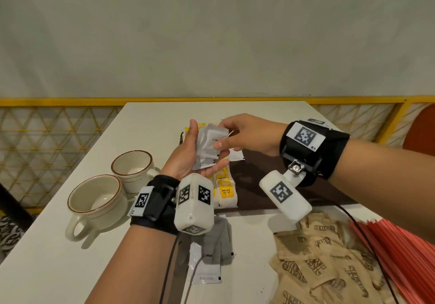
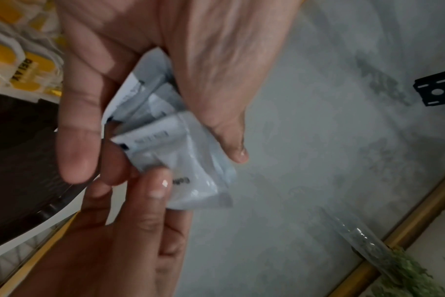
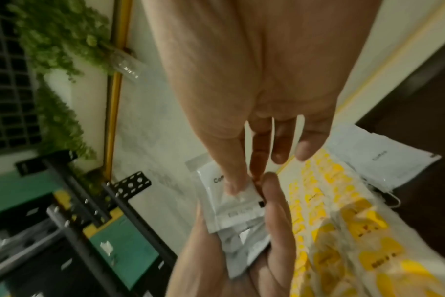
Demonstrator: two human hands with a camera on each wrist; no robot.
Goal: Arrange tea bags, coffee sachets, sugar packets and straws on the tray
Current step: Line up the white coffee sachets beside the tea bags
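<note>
My left hand (image 1: 187, 150) is raised above the dark brown tray (image 1: 263, 181) and holds a small stack of white coffee sachets (image 1: 208, 146) between thumb and fingers. My right hand (image 1: 235, 134) reaches in from the right and pinches the top sachet (image 3: 231, 203) with thumb and forefinger. The left wrist view shows the same stack (image 2: 170, 140) fanned in the palm. A row of yellow-labelled tea bags (image 1: 224, 191) lies on the tray's left side. More coffee sachets (image 1: 209, 256) lie on the table near me. Brown sugar packets (image 1: 317, 261) and red straws (image 1: 400, 252) lie at the right.
Two cream cups (image 1: 110, 186) stand on the white table (image 1: 146, 124) left of the tray. A loose white sachet (image 3: 384, 160) lies on the tray beyond the tea bags. A yellow rail (image 1: 70, 102) runs behind the table, and a black cable (image 1: 367, 240) crosses the sugar packets.
</note>
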